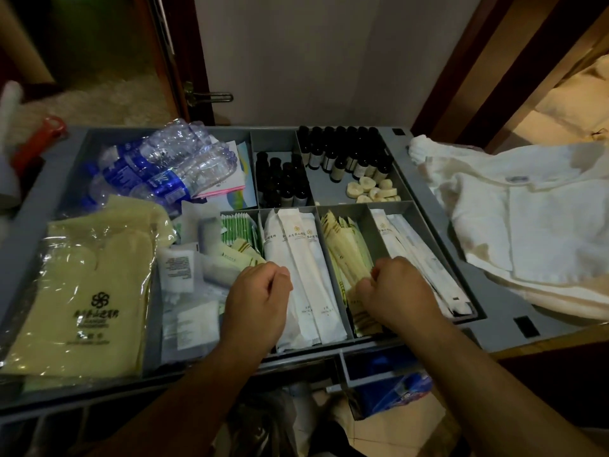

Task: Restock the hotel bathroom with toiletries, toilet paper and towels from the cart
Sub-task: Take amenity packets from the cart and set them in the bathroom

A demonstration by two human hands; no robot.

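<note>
Both hands are down in the top tray of the cart, so the restocking looks to be at an early picking stage: supplies are being chosen, and nothing in view has reached the bathroom.

The left hand is clenched, thumb against forefinger, over the near end of the long white packets. I cannot tell whether it holds anything. The right hand has its fingers curled down among the cream packets in the next compartment to the right. It may be pinching a few, but the fingertips are hidden, so I cannot tell that either.

The toiletries are all in their compartments:
- dark little bottles stand upright at the back
- pale soap rounds lie loose just in front of the bottles
- green sachets sit left of the white packets
- more long packets fill the rightmost slot

Water bottles lie on their sides at the back left, beside a bagged yellow item. Towels are heaped on the cart's right end, untouched. No toilet paper shows.

As I judge it, gathering the toiletries, fetching paper and towels, and carrying everything in are all left to do.
</note>
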